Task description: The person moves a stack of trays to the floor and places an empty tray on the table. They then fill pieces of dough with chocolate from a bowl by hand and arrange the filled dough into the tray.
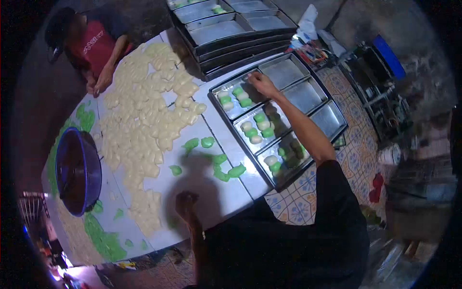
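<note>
My right hand [262, 84] reaches into the far left compartment of a metal baking tray [224, 108], fingers pinched near its back wall; whatever they hold is hidden. Beside it in that compartment lie green and white dough balls [242, 97]. More green and white dough balls [264, 125] sit in the middle left compartment, and others [272, 164] in the near left one, partly in shadow. Over the table's near edge my left hand [186, 202] is in deep shadow, its fingers curled. Nearest to it are flat green dough pieces [221, 168] on the white table [202, 130].
Many cream dough pieces [144, 106] cover the table's middle. A purple basin [94, 168] stands at left, with green dough [103, 241] around it. Stacked metal trays [216, 29] stand at the back. Across the table, another person [96, 48] has their hands at the edge.
</note>
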`<state>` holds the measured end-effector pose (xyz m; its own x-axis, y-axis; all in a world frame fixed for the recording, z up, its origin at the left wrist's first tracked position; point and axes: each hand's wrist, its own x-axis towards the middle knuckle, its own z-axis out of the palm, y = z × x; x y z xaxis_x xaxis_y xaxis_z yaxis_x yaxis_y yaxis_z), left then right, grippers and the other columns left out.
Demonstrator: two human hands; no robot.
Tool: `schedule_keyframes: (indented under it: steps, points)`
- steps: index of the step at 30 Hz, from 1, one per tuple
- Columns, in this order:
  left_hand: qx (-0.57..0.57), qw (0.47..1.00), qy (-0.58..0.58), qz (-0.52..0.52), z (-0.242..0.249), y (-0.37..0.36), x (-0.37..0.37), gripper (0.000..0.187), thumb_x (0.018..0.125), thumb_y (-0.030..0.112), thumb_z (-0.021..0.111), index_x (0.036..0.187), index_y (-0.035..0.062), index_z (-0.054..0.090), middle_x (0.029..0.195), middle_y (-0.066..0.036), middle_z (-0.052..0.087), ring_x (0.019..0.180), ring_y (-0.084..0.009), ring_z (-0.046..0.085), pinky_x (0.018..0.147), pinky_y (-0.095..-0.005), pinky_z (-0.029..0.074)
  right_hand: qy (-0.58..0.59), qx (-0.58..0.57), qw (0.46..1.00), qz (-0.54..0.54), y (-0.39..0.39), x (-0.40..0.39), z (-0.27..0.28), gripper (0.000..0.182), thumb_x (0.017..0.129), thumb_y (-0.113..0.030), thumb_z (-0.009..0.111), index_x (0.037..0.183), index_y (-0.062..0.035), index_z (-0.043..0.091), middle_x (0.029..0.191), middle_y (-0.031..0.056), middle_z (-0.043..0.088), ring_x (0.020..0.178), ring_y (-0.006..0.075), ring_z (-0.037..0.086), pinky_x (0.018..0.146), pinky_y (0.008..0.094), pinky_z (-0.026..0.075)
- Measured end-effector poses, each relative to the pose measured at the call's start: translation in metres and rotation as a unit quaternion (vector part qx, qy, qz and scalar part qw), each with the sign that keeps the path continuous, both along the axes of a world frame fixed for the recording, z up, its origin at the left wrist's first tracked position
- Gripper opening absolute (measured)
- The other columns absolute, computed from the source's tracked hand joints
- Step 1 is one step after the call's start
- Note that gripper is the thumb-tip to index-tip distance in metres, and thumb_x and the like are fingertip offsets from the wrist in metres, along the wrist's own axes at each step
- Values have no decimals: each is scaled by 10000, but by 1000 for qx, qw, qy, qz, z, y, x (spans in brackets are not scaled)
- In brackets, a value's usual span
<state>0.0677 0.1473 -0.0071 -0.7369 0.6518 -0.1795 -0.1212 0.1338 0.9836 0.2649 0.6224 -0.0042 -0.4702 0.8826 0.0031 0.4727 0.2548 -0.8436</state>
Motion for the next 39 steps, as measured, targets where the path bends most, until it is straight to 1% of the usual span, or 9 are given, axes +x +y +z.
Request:
schedule_keyframes:
  steps: [3,5,9,13,18,24,31,34,39]
  points:
    - [23,998,38,38,6,3,14,187,827,131,561,914,-31,593,803,-90,587,753,-190,597,711,-302,511,6,25,999,21,18,-3,-30,425,970,-397,463,1101,-16,596,912,79,600,850,165,560,772,304,452]
    - [2,996,26,82,8,0,18,189,822,132,564,913,-31,593,800,-89,586,757,-189,597,720,-303,509,15,245,966,-88,4,-2,-36,358,943,-200,488,1200,46,531,1118,244,571,1082,413,522,968,419,393]
    - [-50,988,17,144,-8,-23,7,173,818,125,553,898,-23,594,798,-82,589,766,-187,598,734,-307,504,103,375,915,-102,-56,-3,27,293,922,-96,485,1191,12,532,1156,187,548,1092,332,532,935,416,421]
    - [8,978,12,208,19,-13,7,186,847,153,541,893,-19,594,788,-98,606,745,-181,595,698,-294,485,103,38,988,105,-152,-35,61,259,929,-45,481,1162,4,584,1092,108,608,914,176,620,816,284,493]
    - [47,986,39,155,16,-21,-5,143,852,106,540,892,-22,589,779,-87,610,733,-170,583,685,-298,474,36,44,901,430,-261,-109,26,406,872,-72,556,1268,-4,506,1290,201,478,1192,346,466,1021,396,393]
    - [40,986,24,159,3,-45,-16,83,842,20,535,893,-18,589,783,-88,624,731,-150,579,673,-291,470,-69,253,873,411,-310,-200,-15,396,768,-3,582,1164,10,566,1207,193,504,1086,365,492,916,401,468]
    - [83,988,-42,124,28,-74,-50,315,914,100,576,1190,-51,567,1050,-97,606,924,-148,585,787,-275,491,202,-261,882,336,-394,-187,64,328,884,-96,605,1203,-18,614,1208,105,532,1144,186,493,979,293,371]
    - [112,987,48,106,51,-84,-67,302,887,47,612,1175,-41,589,1082,-75,591,928,-104,558,778,-241,472,221,-57,939,256,-450,-211,72,278,919,-203,578,1116,-20,649,989,97,582,904,194,561,770,279,454]
    - [119,970,14,212,52,-110,-91,99,834,24,667,914,-35,678,806,-6,634,741,-56,547,668,-210,454,176,-48,945,272,-473,-256,62,258,948,-212,528,1042,0,641,946,111,516,870,208,510,750,305,436]
